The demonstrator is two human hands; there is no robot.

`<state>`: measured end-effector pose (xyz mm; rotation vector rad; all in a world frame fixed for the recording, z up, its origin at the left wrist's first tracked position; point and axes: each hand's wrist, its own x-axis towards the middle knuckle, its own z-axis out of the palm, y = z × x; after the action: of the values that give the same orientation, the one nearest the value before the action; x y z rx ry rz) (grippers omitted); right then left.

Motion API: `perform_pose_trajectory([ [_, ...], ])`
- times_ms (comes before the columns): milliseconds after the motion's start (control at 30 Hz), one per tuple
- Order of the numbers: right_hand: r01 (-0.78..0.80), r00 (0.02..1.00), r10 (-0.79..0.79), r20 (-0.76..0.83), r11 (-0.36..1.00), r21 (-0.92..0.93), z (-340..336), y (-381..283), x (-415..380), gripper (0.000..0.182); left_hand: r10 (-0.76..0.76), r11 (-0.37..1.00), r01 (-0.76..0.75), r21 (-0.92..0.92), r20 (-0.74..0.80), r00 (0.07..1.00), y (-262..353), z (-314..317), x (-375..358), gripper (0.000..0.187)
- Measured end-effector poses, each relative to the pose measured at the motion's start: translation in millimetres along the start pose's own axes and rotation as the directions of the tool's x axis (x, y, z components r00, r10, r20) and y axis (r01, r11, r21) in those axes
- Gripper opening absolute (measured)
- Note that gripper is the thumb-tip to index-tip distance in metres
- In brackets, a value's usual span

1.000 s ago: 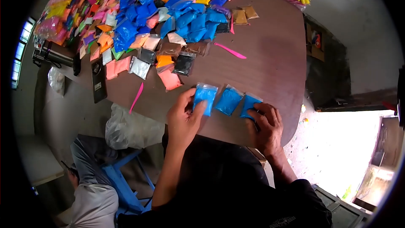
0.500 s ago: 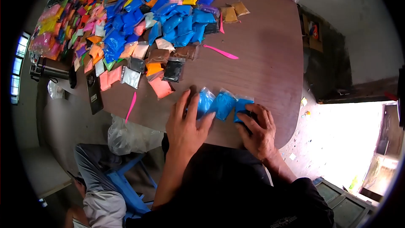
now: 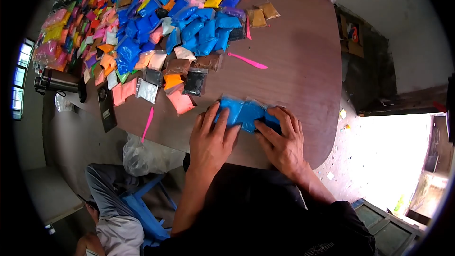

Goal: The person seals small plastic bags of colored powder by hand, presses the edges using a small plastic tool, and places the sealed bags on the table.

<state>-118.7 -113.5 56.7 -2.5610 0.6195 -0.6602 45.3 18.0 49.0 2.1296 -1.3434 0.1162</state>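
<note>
Three small clear packets filled with blue material lie in a row near the table's front edge. My left hand [image 3: 210, 143] is at the left packet [image 3: 232, 105], with its fingers over that packet's left part and its thumb by the lower edge. The middle packet [image 3: 252, 115] touches or overlaps the left one. My right hand [image 3: 286, 146] curls around the right packet [image 3: 271, 120], its fingers on top and its thumb by the middle packet. Much of the right packet is hidden under those fingers.
A large heap of coloured packets [image 3: 142, 23] covers the table's left and back. Pink plastic knives [image 3: 248, 60] lie on the brown table [image 3: 303, 76]. A phone-like dark slab [image 3: 106, 109] and a flask [image 3: 59, 83] are at left. Another person's leg [image 3: 106, 192] shows beside a blue stool [image 3: 144, 213].
The three blue packets have come closer together. My right hand has moved slightly left, and my left hand's fingers now reach further over the left packet.
</note>
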Motion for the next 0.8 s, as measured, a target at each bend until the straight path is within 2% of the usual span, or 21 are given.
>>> perform_pose_trajectory([
  [67,0.043,0.999,-0.043,0.008,0.999,-0.015,1,4,5,0.029,0.007,1.0,-0.007,0.009,-0.007,1.0,-1,4,4,0.046],
  [233,0.057,0.998,-0.057,0.001,0.998,-0.009,3,11,17,0.029,0.021,0.999,-0.021,0.033,-0.013,1.0,-4,7,9,0.047],
  [300,0.056,0.998,-0.056,0.0,0.998,-0.012,2,11,20,0.029,-0.037,0.999,0.037,-0.001,-0.017,0.999,0,6,8,0.05],
  [433,0.073,0.997,-0.073,-0.018,0.997,0.0,5,13,13,0.03,-0.042,0.998,0.041,-0.049,-0.016,0.999,4,1,3,0.048],
  [500,0.075,0.997,-0.075,-0.033,0.997,0.017,7,13,11,0.031,0.037,0.999,-0.037,0.026,-0.006,0.999,1,4,0,0.046],
  [700,0.055,0.997,-0.053,-0.049,0.998,0.033,7,13,13,0.032,0.056,0.996,-0.054,0.075,-0.029,0.998,-4,15,3,0.045],
  [800,0.046,0.998,-0.042,-0.052,0.997,0.065,6,13,14,0.039,0.056,0.996,-0.054,0.07,-0.038,0.998,-6,17,1,0.045],
])
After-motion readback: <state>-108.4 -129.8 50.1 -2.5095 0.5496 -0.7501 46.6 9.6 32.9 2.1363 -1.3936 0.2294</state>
